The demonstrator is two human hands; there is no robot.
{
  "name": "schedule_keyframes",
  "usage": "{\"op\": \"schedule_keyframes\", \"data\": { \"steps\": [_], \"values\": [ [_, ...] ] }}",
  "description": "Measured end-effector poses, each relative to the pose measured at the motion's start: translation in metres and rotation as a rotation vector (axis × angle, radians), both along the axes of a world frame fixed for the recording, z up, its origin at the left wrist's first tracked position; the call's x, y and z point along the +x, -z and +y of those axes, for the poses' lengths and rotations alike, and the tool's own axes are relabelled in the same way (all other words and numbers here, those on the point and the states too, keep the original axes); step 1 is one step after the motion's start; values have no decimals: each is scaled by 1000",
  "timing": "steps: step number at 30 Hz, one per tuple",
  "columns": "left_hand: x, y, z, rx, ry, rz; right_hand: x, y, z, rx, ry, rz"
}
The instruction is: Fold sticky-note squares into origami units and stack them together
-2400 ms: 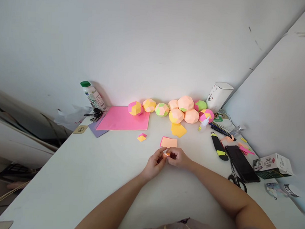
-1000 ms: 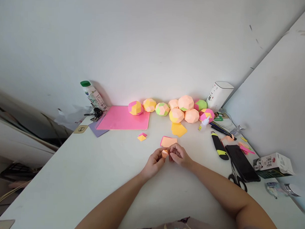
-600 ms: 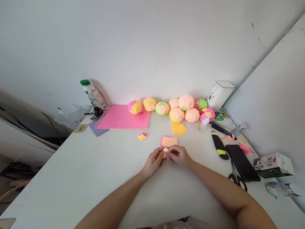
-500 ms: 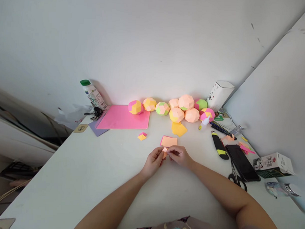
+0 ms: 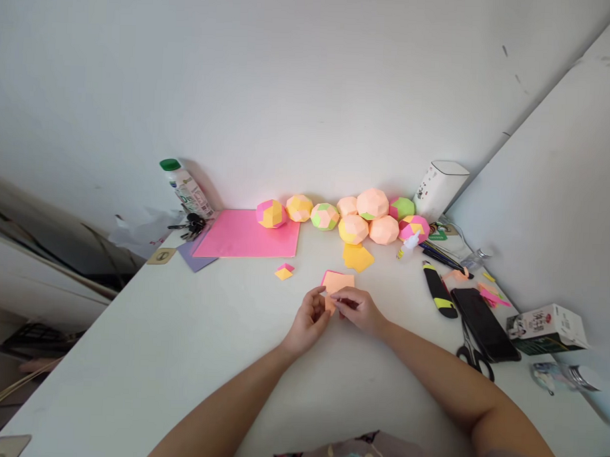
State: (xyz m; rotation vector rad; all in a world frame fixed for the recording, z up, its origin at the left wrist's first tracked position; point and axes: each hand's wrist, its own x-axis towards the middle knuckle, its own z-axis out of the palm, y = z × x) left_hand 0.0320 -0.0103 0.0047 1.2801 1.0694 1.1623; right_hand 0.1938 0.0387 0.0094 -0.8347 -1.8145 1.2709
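A small folded piece of peach paper (image 5: pixel 329 305) is between my two hands, above the white table (image 5: pixel 190 358). My left hand (image 5: pixel 307 325) holds its left side, thumb on the paper and fingers curled behind. With thumb and index finger pressed together, my right hand (image 5: pixel 361 312) pinches its right side. Just beyond my fingers lies a stack of peach and pink paper sheets (image 5: pixel 339 281). To the left sits a small folded pink and yellow paper piece (image 5: pixel 284 272). Yellow paper sheets (image 5: pixel 358 258) lie farther back. My fingers partly hide the held piece.
Several faceted paper balls (image 5: pixel 372 205) line the wall, one on a pink board (image 5: pixel 239 236). At right are a glue bottle (image 5: pixel 409 245), a utility knife (image 5: pixel 439 291), scissors (image 5: pixel 471 357), a phone (image 5: pixel 486 326) and a carton (image 5: pixel 548 330). A green-capped bottle (image 5: pixel 187 190) stands back left.
My left fingers have loosened and lifted a little around the peach paper piece, which has tilted lower. My right hand has barely shifted.
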Motion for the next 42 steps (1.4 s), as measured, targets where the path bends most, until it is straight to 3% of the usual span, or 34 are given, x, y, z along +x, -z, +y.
{"op": "schedule_keyframes", "data": {
  "steps": [6,17,27,42],
  "values": [
    [0,4,1,-32,10,-56,0,1,1,11,-27,-7],
    [2,-12,1,-159,-68,-61,-1,1,1,3,2,-53],
    [1,-5,3,-157,-111,-52,-1,0,0,-34,-17,-30],
    [2,-14,1,-178,-85,-52,-1,1,1,28,-28,-16]
  ]
}}
